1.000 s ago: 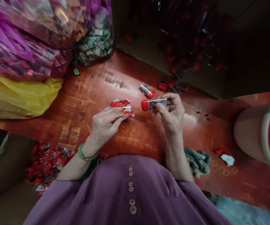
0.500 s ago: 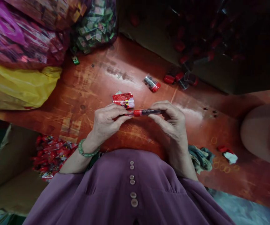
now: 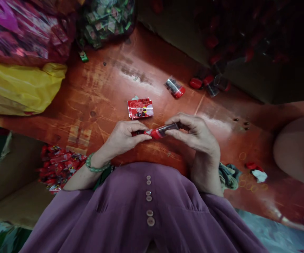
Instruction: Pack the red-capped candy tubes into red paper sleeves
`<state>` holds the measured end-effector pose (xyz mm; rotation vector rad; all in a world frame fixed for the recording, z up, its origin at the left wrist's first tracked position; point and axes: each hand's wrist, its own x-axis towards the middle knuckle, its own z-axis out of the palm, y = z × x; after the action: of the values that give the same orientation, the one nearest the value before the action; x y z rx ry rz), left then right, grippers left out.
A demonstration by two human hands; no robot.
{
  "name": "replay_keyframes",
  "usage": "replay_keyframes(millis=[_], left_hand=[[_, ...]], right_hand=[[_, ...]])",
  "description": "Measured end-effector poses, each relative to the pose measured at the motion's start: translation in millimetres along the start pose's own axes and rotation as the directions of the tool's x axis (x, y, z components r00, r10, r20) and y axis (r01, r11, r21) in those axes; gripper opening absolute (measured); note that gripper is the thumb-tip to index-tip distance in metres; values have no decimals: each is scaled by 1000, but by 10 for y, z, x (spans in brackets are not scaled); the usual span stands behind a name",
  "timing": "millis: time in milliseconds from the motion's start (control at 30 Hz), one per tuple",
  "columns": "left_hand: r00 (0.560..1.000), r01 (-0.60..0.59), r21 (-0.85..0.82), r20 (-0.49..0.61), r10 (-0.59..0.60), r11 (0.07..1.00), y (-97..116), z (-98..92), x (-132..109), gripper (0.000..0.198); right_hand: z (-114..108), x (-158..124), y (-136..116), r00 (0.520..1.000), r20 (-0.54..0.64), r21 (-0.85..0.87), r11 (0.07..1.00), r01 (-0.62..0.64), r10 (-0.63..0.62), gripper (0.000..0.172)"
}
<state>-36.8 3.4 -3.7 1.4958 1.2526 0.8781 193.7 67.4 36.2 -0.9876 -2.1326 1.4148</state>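
Note:
My right hand [image 3: 196, 135] is closed around a clear plastic tube [image 3: 166, 129] with a red cap and dark contents. The tube lies almost level, its cap end tipped slightly down toward my left hand [image 3: 127, 137]. Between the thumb and fingers of that left hand is a small red wrapper [image 3: 141, 132] with a clear, shiny edge. This edge meets the red cap; whether it goes over it I cannot tell. Just beyond my hands, a flat stack of printed red wrappers [image 3: 140, 108] lies on the reddish table [image 3: 101, 102].
Another capped tube [image 3: 175, 87] lies farther back, near several more beside a dark carton. A pale bucket [image 3: 294, 151] stands right, near a crumpled cloth [image 3: 228, 175] and rubber bands. At left are a yellow bag [image 3: 22, 88] and a carton holding red packets [image 3: 60, 167].
The tube has tilted, its cap end now lower, and both hands have come a little nearer my body. The view has shifted slightly; the wrapper stack shows more fully.

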Motion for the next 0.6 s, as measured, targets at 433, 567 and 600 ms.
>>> replay_keyframes(millis=[433,567,600], left_hand=[[961,260,-287,172,-217,922,29,55,-19,17],[957,280,-319,166,-238,905,25,50,6,17],[956,283,-319,166,-240,904,29,39,9,18]], right_hand=[[111,99,3,996,65,107,992,-71,64,12],[165,101,30,998,22,141,988,-66,64,11],[190,94,49,997,22,165,983,-78,75,12]])
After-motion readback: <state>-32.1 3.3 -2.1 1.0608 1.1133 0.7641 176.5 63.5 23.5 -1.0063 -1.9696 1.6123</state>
